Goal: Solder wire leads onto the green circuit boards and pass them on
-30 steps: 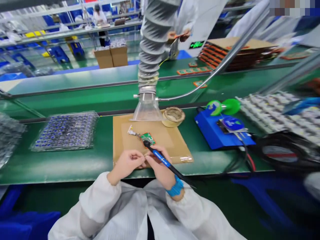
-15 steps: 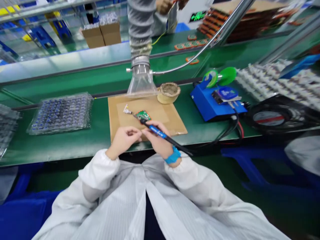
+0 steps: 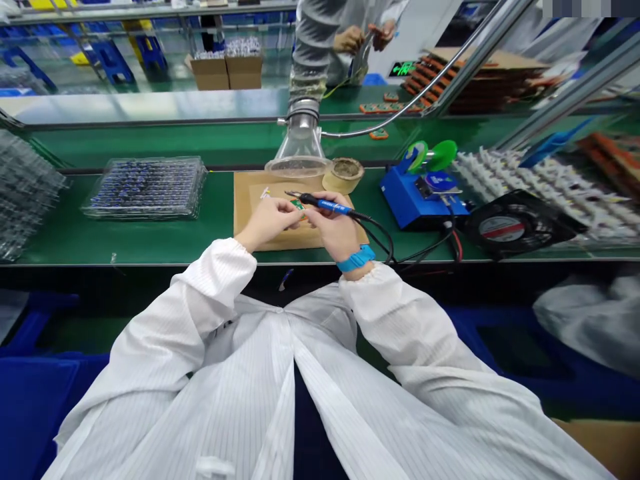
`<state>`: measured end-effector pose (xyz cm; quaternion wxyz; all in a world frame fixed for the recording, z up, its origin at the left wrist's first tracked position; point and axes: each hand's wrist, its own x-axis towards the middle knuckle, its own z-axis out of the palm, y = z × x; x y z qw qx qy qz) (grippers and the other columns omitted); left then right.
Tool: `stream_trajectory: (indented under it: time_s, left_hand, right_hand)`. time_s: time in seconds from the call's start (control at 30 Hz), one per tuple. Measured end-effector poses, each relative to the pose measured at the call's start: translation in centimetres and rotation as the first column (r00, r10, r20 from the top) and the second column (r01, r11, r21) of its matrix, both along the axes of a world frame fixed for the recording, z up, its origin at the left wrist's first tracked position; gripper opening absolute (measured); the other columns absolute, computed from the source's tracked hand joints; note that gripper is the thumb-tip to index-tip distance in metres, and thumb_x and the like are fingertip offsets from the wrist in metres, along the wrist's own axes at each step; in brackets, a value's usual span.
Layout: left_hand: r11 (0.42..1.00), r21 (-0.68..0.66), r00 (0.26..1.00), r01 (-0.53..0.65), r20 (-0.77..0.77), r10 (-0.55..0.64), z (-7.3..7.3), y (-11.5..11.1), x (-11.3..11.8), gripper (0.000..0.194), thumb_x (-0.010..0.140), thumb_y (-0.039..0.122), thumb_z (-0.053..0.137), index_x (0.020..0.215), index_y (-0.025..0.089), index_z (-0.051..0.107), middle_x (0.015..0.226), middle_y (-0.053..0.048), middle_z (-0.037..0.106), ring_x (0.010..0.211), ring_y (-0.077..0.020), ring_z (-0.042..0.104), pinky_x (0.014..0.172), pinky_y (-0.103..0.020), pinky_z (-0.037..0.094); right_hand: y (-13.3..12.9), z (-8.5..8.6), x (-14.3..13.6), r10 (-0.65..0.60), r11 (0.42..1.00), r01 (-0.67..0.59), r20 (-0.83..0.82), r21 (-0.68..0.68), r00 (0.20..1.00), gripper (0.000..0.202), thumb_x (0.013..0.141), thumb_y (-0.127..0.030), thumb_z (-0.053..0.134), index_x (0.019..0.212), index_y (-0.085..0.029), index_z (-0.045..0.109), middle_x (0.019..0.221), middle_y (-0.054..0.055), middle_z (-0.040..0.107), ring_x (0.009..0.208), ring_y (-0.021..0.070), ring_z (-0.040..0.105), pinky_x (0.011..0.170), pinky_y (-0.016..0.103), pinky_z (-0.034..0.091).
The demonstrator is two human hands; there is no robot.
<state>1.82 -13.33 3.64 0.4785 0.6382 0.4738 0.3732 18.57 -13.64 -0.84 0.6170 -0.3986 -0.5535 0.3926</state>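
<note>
My right hand (image 3: 336, 223) grips a soldering iron (image 3: 333, 206) with a blue and black handle. The iron lies nearly level, its tip pointing left above the cardboard sheet (image 3: 243, 203). My left hand (image 3: 270, 221) is closed, thumb and fingertips pinched together; what they hold is hidden. Both sets of fingertips nearly meet over a small green circuit board (image 3: 299, 205), which they partly cover. A small white part (image 3: 265, 193) with a bit of yellow lies on the cardboard, just beyond my left hand.
A clear fume hood (image 3: 300, 150) hangs behind the cardboard, beside a round pot (image 3: 344, 175). To the right are a blue soldering station (image 3: 413, 200), a black fan (image 3: 520, 223) and rows of white parts (image 3: 520, 177). Clear trays (image 3: 145, 188) stand left. A co-worker's hands (image 3: 363, 39) show across the bench.
The view has shifted and levelled. The iron has turned from a slant to nearly level, and its tip is apart from the white part. My hands now cover more of the board.
</note>
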Motion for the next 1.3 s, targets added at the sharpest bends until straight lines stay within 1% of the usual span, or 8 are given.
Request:
stream_trajectory:
  time_s: [0.17, 0.27, 0.57, 0.83, 0.93, 1.03, 1.17, 1.3]
  left_hand:
    - [0.998, 0.062, 0.998, -0.02, -0.054, 0.024, -0.3, -0.7, -0.6, 0.026, 0.077, 0.038, 0.071, 0.067, 0.013, 0.071, 0.067, -0.007, 0.072, 0.062, -0.0137, 0.061, 0.064, -0.025, 0.046]
    - [0.997, 0.068, 0.996, -0.034, -0.086, 0.04, -0.8, -0.6, -1.0, 0.027, 0.076, 0.04, 0.069, 0.068, 0.014, 0.071, 0.068, -0.007, 0.072, 0.065, -0.0156, 0.063, 0.065, -0.026, 0.046]
    - [0.999, -0.008, 0.995, -0.037, -0.097, 0.036, -1.6, 0.7, -2.5, 0.03, 0.073, 0.045, 0.071, 0.067, 0.015, 0.071, 0.067, -0.005, 0.072, 0.063, -0.0147, 0.061, 0.064, -0.025, 0.047]
    - [0.992, -0.117, 0.998, -0.055, -0.039, 0.051, -3.6, 1.8, -3.0, 0.033, 0.071, 0.048, 0.074, 0.073, 0.015, 0.07, 0.071, -0.007, 0.075, 0.062, -0.0162, 0.062, 0.059, -0.026, 0.047]
    - [0.984, -0.157, 0.996, -0.089, -0.032, 0.085, -4.4, 2.2, -3.9, 0.03, 0.071, 0.046, 0.072, 0.072, 0.016, 0.069, 0.068, -0.007, 0.073, 0.059, -0.0152, 0.06, 0.057, -0.025, 0.046]
    - [0.978, -0.175, 0.992, -0.115, -0.067, 0.104, -5.1, 3.2, -4.8, 0.029, 0.072, 0.045, 0.071, 0.072, 0.016, 0.069, 0.068, -0.006, 0.073, 0.057, -0.0138, 0.058, 0.056, -0.025, 0.044]
    - [0.986, -0.113, 0.975, -0.126, -0.196, 0.102, -4.9, 5.2, -4.8, 0.025, 0.077, 0.041, 0.067, 0.071, 0.016, 0.069, 0.068, -0.004, 0.071, 0.059, -0.0148, 0.058, 0.059, -0.027, 0.043]
    - [0.995, 0.084, 0.937, -0.054, -0.34, 0.079, -4.8, 7.0, -3.3, 0.017, 0.078, 0.028, 0.065, 0.064, 0.018, 0.068, 0.076, -0.005, 0.07, 0.074, -0.018, 0.061, 0.072, -0.03, 0.046]
  right_hand:
    - [-0.6, 0.1, -0.6, -0.041, 0.999, 0.041, 0.035, -0.003, 0.999, 0.033, 0.075, -0.033, 0.081, 0.102, -0.024, 0.063, 0.087, -0.003, 0.069, 0.073, 0.0132, 0.063, 0.071, 0.029, 0.056]
    - [-0.6, 0.0, -1.3, 0.013, 0.999, -0.011, 0.029, -0.053, 0.999, 0.033, 0.076, -0.036, 0.078, 0.103, -0.024, 0.063, 0.088, -0.002, 0.069, 0.078, 0.0151, 0.065, 0.077, 0.032, 0.056]
    - [0.9, -1.3, -2.4, 0.028, 0.997, -0.024, 0.047, -0.08, 0.999, 0.028, 0.078, -0.032, 0.072, 0.105, -0.025, 0.067, 0.09, -0.001, 0.071, 0.079, 0.0161, 0.066, 0.078, 0.031, 0.054]
    - [1.3, -2.2, -1.9, -0.001, 0.991, 0.013, 0.085, -0.132, 0.996, 0.029, 0.079, -0.034, 0.073, 0.107, -0.026, 0.069, 0.085, -0.001, 0.072, 0.077, 0.0176, 0.067, 0.077, 0.032, 0.056]
    - [2.0, -2.5, -1.2, -0.054, 0.987, 0.065, 0.075, -0.145, 0.996, 0.031, 0.08, -0.038, 0.074, 0.108, -0.025, 0.069, 0.092, 0.002, 0.074, 0.082, 0.0199, 0.069, 0.084, 0.037, 0.057]
    - [3.1, -2.7, -0.7, -0.093, 0.983, 0.103, 0.072, -0.15, 0.993, 0.03, 0.081, -0.039, 0.074, 0.107, -0.024, 0.071, 0.109, 0.006, 0.076, 0.098, 0.0237, 0.071, 0.096, 0.042, 0.056]
    - [4.1, -2.7, -0.3, -0.088, 0.979, 0.104, 0.095, -0.178, 0.992, 0.034, 0.086, -0.042, 0.07, 0.114, -0.024, 0.072, 0.104, 0.006, 0.078, 0.092, 0.0237, 0.074, 0.093, 0.043, 0.059]
    - [4.3, -3.2, 1.4, -0.147, 0.974, 0.176, 0.194, -0.141, 0.97, 0.034, 0.092, -0.047, 0.067, 0.118, -0.025, 0.072, 0.114, 0.008, 0.078, 0.101, 0.0244, 0.075, 0.098, 0.044, 0.058]
